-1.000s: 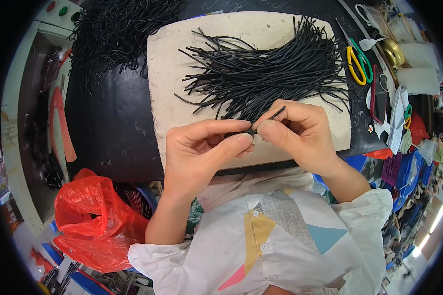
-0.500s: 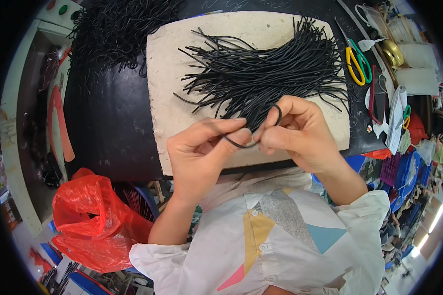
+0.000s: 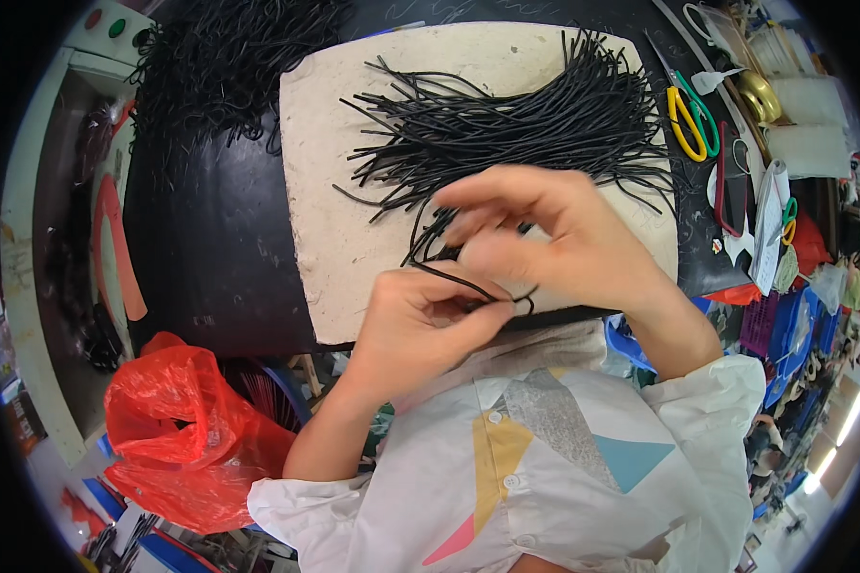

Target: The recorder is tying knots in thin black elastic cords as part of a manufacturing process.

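A thin black cord (image 3: 452, 275) is pinched between the thumb and fingers of my left hand (image 3: 420, 320), near the front edge of a pale board (image 3: 325, 153). Its short end curls out past the thumb tip. Just above it, my right hand (image 3: 569, 239) is slightly blurred, with thumb and forefinger apart and nothing visible between them. Its lower fingers are partly hidden. Behind both hands, a thick bundle of cut black cords (image 3: 516, 138) lies across the board. A few strands reach down toward my left hand.
A tangled heap of black cords (image 3: 229, 67) covers the far left of the black table (image 3: 210, 229). Yellow-handled scissors (image 3: 686, 124), green-handled scissors (image 3: 705, 124) and a dark red-framed object (image 3: 731, 191) lie on the right. A red plastic bag (image 3: 186, 430) hangs at the lower left.
The looped cord between both hands is now held by my left hand alone, which has moved slightly right and nearer me. My right hand has let go and moved left above it, fingers opening.
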`<state>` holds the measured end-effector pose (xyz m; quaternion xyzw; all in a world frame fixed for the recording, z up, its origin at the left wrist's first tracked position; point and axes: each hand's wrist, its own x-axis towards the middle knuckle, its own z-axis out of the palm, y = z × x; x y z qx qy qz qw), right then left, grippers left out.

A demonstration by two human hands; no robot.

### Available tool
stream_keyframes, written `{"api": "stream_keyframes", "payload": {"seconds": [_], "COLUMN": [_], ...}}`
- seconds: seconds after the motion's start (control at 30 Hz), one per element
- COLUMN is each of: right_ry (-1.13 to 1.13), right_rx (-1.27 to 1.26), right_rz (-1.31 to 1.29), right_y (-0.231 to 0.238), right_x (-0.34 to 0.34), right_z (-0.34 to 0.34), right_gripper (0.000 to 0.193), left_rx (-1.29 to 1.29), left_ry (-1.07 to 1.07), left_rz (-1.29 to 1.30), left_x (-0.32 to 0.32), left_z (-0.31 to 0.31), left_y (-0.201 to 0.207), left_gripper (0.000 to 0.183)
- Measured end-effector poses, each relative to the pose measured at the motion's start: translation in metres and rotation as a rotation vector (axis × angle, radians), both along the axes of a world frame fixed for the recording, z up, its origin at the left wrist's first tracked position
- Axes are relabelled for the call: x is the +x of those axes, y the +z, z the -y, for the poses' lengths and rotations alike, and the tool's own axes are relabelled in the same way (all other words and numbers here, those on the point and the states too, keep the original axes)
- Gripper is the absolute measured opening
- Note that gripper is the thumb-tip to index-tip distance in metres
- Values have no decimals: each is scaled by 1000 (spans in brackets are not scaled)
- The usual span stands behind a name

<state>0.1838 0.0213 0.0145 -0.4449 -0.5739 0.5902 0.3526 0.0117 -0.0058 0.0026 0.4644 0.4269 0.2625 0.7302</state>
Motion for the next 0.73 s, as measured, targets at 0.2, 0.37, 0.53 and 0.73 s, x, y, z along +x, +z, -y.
{"api": "stream_keyframes", "payload": {"seconds": [0.2,0.37,0.53,0.73], "right_ry": [-49,-279,-366,-270], "right_rx": [20,-253,924,899], "right_rz": [-106,-277,512,564], "right_y": [8,-9,-37,-22], "right_x": [-4,15,0,1], "right_z": [-8,-5,30,30], "right_gripper": [20,10,14,27], "left_rx": [-126,-170,-90,218], "left_ry": [31,308,691,259], "left_rz": [63,335,446,58], "left_x": [0,-2,15,6], "left_z": [2,4,-4,-1], "left_y": [4,-1,-12,-15], "left_gripper": [11,14,12,9]}}
